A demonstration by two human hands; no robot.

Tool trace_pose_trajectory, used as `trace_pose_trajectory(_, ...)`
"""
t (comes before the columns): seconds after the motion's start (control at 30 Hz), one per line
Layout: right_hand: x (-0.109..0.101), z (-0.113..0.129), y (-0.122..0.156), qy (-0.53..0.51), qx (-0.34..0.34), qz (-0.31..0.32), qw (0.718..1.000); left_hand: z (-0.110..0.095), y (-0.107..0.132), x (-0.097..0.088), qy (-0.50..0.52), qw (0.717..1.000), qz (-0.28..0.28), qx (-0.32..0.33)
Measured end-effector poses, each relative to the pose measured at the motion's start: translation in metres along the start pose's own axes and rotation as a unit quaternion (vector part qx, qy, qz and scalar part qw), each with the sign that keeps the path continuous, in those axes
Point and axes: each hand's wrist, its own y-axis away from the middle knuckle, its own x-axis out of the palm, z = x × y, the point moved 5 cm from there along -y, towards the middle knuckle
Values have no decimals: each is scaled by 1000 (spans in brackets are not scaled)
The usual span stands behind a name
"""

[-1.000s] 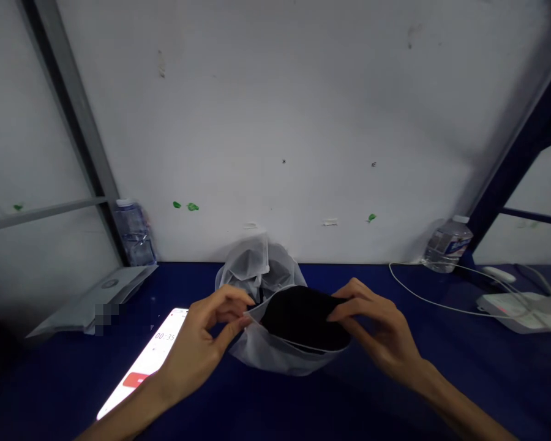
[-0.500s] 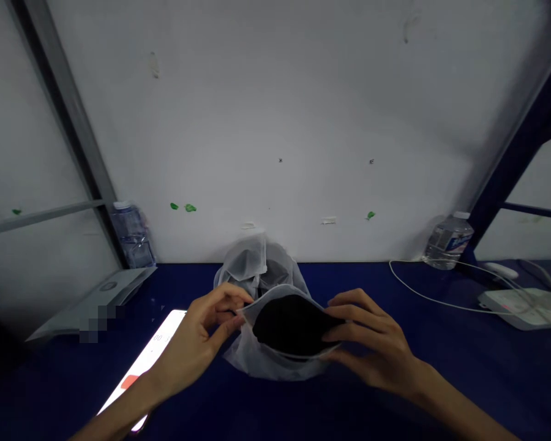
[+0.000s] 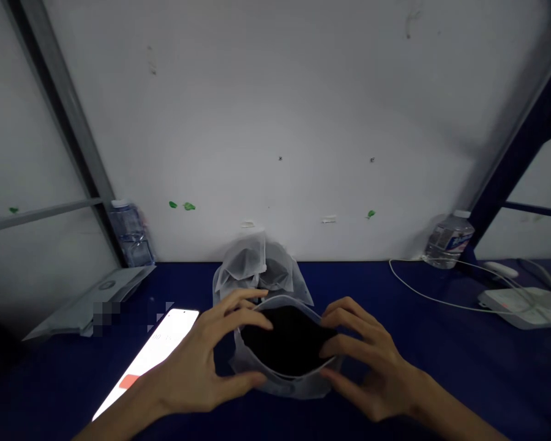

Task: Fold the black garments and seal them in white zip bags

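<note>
A frosted translucent zip bag (image 3: pixel 294 387) stands on the blue table in front of me, its mouth gaping toward me. Dark black material (image 3: pixel 287 343) fills the opening; what it is I cannot make out. My left hand (image 3: pixel 224 352) is at the bag's left side, thumb and fingers spread wide, fingertips over the mouth and thumb low by the front wall. On the right, my right hand (image 3: pixel 367 355) grips the rim, with fingertips at the opening and the thumb against the outside.
More frosted bags (image 3: pixel 243 263) with dark contents lie against the wall behind. A lit phone (image 3: pixel 158 355) lies at left, near a flat grey packet (image 3: pixel 96 300). Plastic bottles (image 3: pixel 131 236) stand in both back corners. A white cable (image 3: pixel 413 291) and power strip (image 3: pixel 518 306) are at right.
My left hand has let go of the bag's left edge and spread its fingers over the mouth. The bag has come slightly nearer; my right hand keeps its place at the rim.
</note>
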Motion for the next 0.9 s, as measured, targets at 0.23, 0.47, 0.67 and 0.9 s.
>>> trace_pose_trajectory(0.23, 3, -1, -5, -19, 31, 62, 997, 5, -4, 9, -41, 999, 34, 2)
trace_pose_trajectory(0.47, 3, -4, -1, -3, 25, 20, 999, 10, -2, 8, -23, 999, 33, -14)
trace_pose_trajectory(0.67, 3, -11, 7, -30, 85, 13, 996, 15, -1, 7, -25, 1000, -14, 7)
trace_pose_trajectory(0.9, 7, -14, 4, -97, 84, 24, 991, 13, -3, 13, -34, 999, 21, 22)
